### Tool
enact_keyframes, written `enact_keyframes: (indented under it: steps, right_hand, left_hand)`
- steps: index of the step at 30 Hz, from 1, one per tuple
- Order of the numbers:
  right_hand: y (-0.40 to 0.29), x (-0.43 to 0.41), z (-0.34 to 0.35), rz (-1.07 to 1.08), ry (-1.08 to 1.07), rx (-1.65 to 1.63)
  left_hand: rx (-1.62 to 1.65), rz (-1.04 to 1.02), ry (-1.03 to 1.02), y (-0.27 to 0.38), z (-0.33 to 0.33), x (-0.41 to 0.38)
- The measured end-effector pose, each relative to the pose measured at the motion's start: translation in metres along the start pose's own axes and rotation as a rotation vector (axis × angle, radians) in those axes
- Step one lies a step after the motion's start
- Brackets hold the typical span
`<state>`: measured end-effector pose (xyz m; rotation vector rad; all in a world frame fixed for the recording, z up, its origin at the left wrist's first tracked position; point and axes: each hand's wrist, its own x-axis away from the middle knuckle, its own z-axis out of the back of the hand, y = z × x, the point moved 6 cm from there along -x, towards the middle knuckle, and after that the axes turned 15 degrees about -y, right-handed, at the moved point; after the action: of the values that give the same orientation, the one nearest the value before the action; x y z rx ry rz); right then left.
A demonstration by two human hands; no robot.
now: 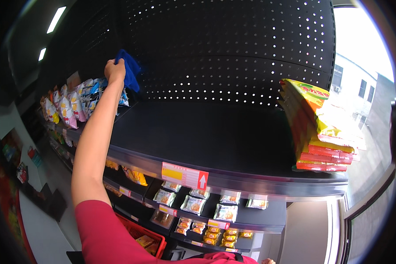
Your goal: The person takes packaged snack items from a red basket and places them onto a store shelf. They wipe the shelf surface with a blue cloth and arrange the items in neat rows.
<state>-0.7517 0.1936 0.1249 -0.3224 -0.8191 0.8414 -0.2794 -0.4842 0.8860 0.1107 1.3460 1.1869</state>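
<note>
My left hand [115,70] is raised at the upper left, its fingers closed on a blue cloth [129,71] that hangs against the black perforated back panel [217,49] of a shelf unit. Below it lies the black top shelf [198,132]. Snack bags [66,110] stand upright just left of my forearm. At the right end of the shelf, yellow and red food packets [330,155] are piled in a stack. A small part of my right hand [268,261] shows at the bottom edge; what it does is hidden.
A clear rail with a price label [184,175] edges the top shelf. Lower shelves carry wrapped snacks [193,204] and yellow-packed items [229,238]. A red plastic basket [161,246] with packets stands at the lower left. A window [366,99] is at the right.
</note>
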Motion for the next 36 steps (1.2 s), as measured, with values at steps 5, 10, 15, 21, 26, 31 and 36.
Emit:
enact_keyframes:
  steps: [5, 10, 15, 21, 26, 31, 36]
  right_hand:
    - [0.003, 0.009, -0.009, -0.054, -0.016, -0.039]
    - [0.014, 0.019, -0.022, -0.104, -0.015, -0.088]
    - [0.025, 0.014, -0.029, -0.101, -0.023, -0.109]
    - [0.022, 0.009, -0.020, -0.097, -0.046, -0.100]
    - [0.014, 0.000, -0.012, -0.083, -0.061, -0.070]
    - [0.012, 0.001, -0.012, -0.098, -0.058, -0.071]
    - [0.016, 0.004, -0.020, -0.117, -0.067, -0.081]
  left_hand:
    - [0.207, 0.071, -0.072, 0.030, -0.050, -0.001]
    - [0.490, -0.250, -0.437, 0.141, -0.116, 0.090]
    - [0.480, -0.636, -0.631, 0.240, -0.171, 0.182]
    - [0.269, -0.873, -0.802, 0.276, -0.185, 0.244]
    - [0.101, -0.730, -0.797, 0.210, -0.159, 0.213]
    - [-0.104, -0.537, -0.664, 0.120, -0.119, 0.142]
    - [-0.396, -0.343, -0.594, 0.045, -0.081, 0.079]
